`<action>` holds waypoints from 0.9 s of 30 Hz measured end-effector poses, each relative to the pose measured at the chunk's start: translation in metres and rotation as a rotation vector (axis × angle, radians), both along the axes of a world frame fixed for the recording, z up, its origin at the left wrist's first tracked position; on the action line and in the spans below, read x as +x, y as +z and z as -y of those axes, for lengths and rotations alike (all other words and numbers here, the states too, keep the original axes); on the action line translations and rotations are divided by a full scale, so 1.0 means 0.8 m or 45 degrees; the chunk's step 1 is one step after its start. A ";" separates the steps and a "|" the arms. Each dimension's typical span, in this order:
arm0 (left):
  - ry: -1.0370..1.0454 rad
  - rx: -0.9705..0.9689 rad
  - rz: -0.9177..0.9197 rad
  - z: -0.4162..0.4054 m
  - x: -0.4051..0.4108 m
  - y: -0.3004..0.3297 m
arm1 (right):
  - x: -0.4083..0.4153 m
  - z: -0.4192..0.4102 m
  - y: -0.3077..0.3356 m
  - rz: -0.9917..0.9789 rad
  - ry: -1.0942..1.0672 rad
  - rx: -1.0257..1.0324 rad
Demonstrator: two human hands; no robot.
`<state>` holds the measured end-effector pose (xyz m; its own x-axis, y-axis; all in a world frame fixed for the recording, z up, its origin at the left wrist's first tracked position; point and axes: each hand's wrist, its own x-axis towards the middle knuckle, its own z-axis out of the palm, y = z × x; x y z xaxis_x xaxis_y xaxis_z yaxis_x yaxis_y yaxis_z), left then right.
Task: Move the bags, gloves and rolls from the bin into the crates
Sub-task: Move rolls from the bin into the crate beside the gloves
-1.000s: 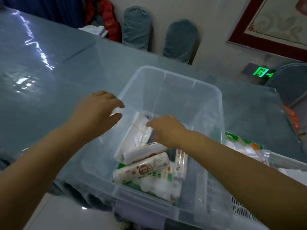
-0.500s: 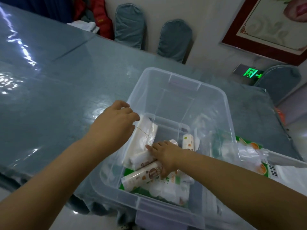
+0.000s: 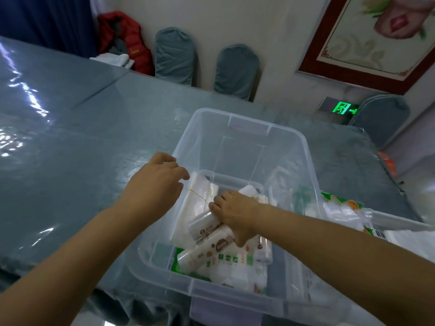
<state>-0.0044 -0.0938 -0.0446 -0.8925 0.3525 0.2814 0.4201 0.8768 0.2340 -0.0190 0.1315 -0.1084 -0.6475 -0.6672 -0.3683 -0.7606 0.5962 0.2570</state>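
A clear plastic bin (image 3: pixel 244 128) stands on the blue table. Inside lie a bundle of clear bags (image 3: pixel 200 201) bound by a rubber band, several white rolls with brown print (image 3: pixel 209 249), and a green-and-white pack (image 3: pixel 235 262) beneath them. My right hand (image 3: pixel 235 214) is down in the bin, fingers closed around one roll (image 3: pixel 203 228). My left hand (image 3: pixel 157 187) hovers at the bin's left rim beside the bag bundle, fingers curled and apart, holding nothing.
To the right of the bin lies a clear container edge (image 3: pixel 397 223) with green-and-orange packs (image 3: pixel 341 205) beside it. Two padded chairs (image 3: pixel 235 69) stand behind the table by the wall. The table edge runs close to my body.
My right hand has settled onto a roll and closed on it. My left hand has stayed at the left rim by the bag bundle. The camera view shifted slightly.
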 end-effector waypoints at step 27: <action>-0.197 1.587 0.760 -0.295 0.082 0.105 | 0.136 -0.307 0.191 -0.297 -0.674 -0.950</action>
<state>0.0615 0.1424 0.0394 -0.9630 0.2593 0.0740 0.0533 -0.0859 0.9949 0.0897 0.3774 0.0443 -0.9374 -0.2761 0.2123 -0.3211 0.9213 -0.2192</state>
